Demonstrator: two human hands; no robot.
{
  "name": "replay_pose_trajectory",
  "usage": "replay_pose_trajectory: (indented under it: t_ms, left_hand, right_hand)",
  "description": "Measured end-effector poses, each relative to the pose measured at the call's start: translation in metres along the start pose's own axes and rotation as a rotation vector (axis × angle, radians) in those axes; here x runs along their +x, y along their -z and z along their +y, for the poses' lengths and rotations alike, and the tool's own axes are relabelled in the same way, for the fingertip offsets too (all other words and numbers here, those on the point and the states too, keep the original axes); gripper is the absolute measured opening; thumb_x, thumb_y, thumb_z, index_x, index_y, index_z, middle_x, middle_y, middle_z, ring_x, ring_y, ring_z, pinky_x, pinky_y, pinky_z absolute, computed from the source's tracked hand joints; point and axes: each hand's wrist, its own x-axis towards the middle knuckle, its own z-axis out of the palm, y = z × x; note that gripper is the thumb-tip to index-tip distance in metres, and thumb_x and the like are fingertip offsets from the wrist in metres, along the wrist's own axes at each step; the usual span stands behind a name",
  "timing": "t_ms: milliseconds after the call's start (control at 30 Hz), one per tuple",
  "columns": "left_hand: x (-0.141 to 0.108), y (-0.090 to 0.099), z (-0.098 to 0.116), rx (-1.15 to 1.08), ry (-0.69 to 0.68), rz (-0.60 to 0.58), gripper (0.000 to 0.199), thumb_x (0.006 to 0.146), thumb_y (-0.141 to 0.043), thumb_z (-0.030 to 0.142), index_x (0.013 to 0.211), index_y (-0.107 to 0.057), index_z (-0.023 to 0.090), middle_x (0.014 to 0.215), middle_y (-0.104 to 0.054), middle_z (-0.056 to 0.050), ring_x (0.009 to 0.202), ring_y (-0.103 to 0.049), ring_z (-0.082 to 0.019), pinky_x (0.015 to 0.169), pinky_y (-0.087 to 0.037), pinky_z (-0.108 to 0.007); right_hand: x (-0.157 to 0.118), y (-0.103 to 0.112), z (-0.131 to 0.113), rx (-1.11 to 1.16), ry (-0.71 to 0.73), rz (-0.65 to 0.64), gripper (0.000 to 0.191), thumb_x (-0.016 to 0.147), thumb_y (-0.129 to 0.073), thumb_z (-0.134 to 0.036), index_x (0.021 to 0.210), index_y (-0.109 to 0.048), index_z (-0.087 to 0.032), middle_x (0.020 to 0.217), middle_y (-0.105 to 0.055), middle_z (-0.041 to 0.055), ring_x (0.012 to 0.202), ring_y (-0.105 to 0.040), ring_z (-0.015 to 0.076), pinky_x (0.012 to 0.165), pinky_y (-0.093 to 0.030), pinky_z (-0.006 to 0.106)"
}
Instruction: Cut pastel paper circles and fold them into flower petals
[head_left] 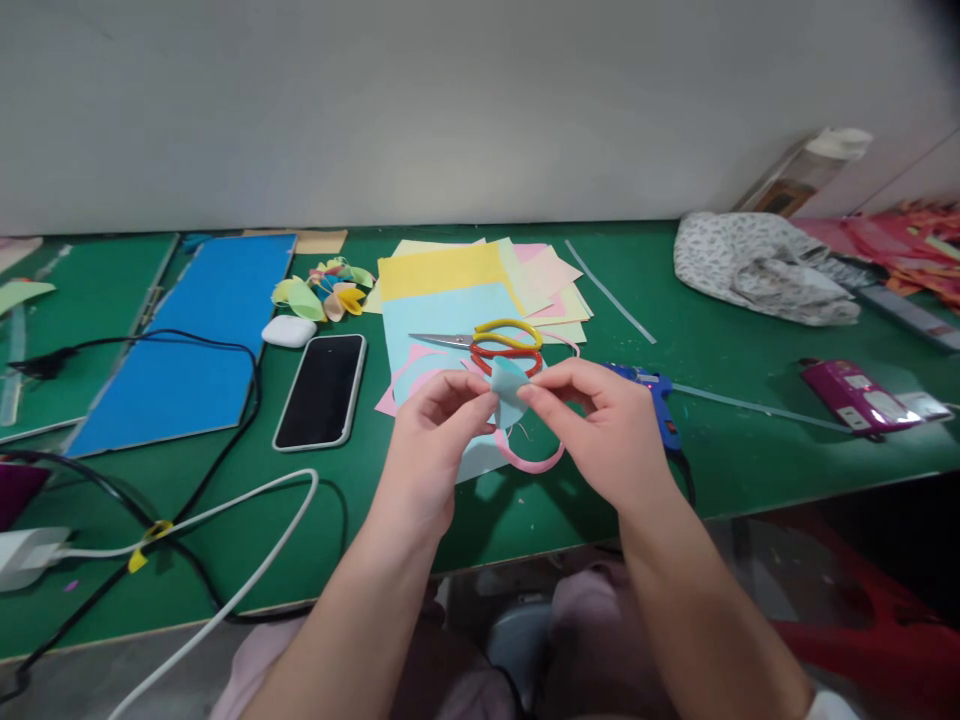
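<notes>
A small curled piece of light blue paper (pixel 508 388) is pinched between both hands, above the front of the paper stack. My left hand (pixel 442 425) grips its left edge with closed fingers, and my right hand (pixel 600 420) pinches its right edge. Just behind the piece lie scissors (pixel 508 328) with one yellow and one red handle, on light blue and yellow sheets (pixel 442 280). A pink ring-shaped strip (pixel 534 465) shows beneath the hands. Partly hidden by my right hand is a blue glue gun (pixel 664 405).
Left of the papers are a phone (pixel 320 392), a white case (pixel 289 331), small paper flowers (pixel 330 290), a blue board (pixel 202 340) and tangled cables (pixel 259 570). On the right lie a patterned cloth (pixel 757 265), a purple object (pixel 855 397) and a clear stick (pixel 611 292).
</notes>
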Motion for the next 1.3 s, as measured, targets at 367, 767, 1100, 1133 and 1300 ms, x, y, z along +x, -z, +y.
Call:
replay_pose_trajectory:
  t_ms: [367, 767, 1100, 1133, 1300]
  left_hand:
    - [0.0017, 0.0049, 0.0028, -0.003, 0.008, 0.110, 0.014, 0.070, -0.076, 0.026, 0.070, -0.064, 0.019, 0.073, -0.063, 0.002, 0.074, -0.060, -0.011, 0.061, -0.047, -0.019]
    - [0.0005, 0.0045, -0.0012, -0.133, -0.006, -0.201, 0.008, 0.075, -0.076, 0.029, 0.075, -0.071, 0.022, 0.074, -0.064, 0.004, 0.063, -0.056, -0.006, 0.061, -0.046, -0.017]
    - [-0.0023, 0.0017, -0.0042, -0.187, 0.082, -0.167, 0.016, 0.073, -0.076, 0.032, 0.075, -0.066, 0.020, 0.073, -0.063, 0.003, 0.065, -0.056, -0.008, 0.065, -0.048, -0.020]
    - [-0.0024, 0.0013, -0.0041, -0.188, 0.095, -0.160, 0.016, 0.074, -0.076, 0.032, 0.074, -0.065, 0.020, 0.075, -0.064, 0.002, 0.067, -0.057, -0.008, 0.065, -0.048, -0.021]
    - [-0.0019, 0.0024, -0.0006, -0.111, 0.001, -0.124, 0.010, 0.076, -0.073, 0.029, 0.073, -0.068, 0.021, 0.071, -0.063, 0.003, 0.065, -0.055, -0.007, 0.062, -0.046, -0.018]
  right_hand:
    - [0.0018, 0.0006, 0.0042, 0.125, -0.099, 0.072, 0.009, 0.079, -0.070, -0.019, 0.071, -0.067, -0.021, 0.067, -0.068, -0.0045, 0.060, -0.062, 0.0098, 0.060, -0.050, 0.022]
    - [0.0043, 0.0004, 0.0068, 0.571, -0.342, -0.013, 0.009, 0.073, -0.077, -0.022, 0.067, -0.071, -0.021, 0.061, -0.066, -0.0048, 0.056, -0.059, 0.0071, 0.056, -0.050, 0.018]
    - [0.0028, -0.0001, 0.0054, 0.526, -0.293, 0.012, 0.009, 0.075, -0.075, -0.023, 0.069, -0.069, -0.021, 0.061, -0.066, -0.0043, 0.055, -0.061, 0.0087, 0.054, -0.052, 0.020]
    - [0.0026, -0.0003, 0.0052, 0.507, -0.286, 0.019, 0.008, 0.074, -0.075, -0.022, 0.069, -0.069, -0.021, 0.061, -0.067, -0.0042, 0.055, -0.061, 0.0091, 0.054, -0.052, 0.020]
    - [0.0022, 0.0001, 0.0026, 0.381, -0.266, 0.064, 0.008, 0.074, -0.074, -0.024, 0.069, -0.068, -0.020, 0.059, -0.065, -0.0033, 0.053, -0.060, 0.0113, 0.052, -0.052, 0.024]
